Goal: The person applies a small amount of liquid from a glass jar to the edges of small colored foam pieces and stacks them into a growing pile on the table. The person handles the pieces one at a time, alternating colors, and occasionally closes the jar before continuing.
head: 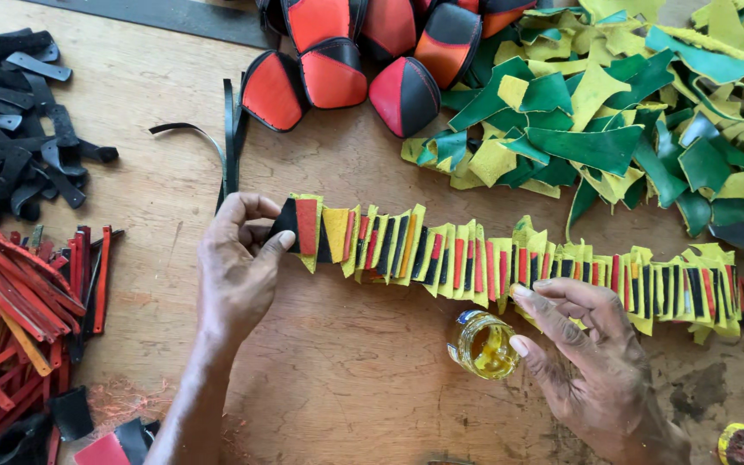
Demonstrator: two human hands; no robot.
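Judging by how things lay, you were well into the work: a long row of leather pieces (510, 263) already stretched across the wooden table (346, 379), overlapped like roof tiles, each one yellow with red and black strips laid on it. Heaps of stock remained around that row, so plenty looked left to do. Above its right half sat a big pile of green and yellow scraps (630, 112); above its left half lay finished red and black pouches (337, 65). Far to the left of the row were black strips (19, 120) and, below them, red strips (19, 310). Your left hand (238, 271) pinched the leftmost piece between thumb and fingers. Your right hand (583, 344) held nothing; its fingers were loosely curled, the tips resting on the row's lower edge, the thumb beside a small glass jar of yellow glue (484, 344) standing just below the row.
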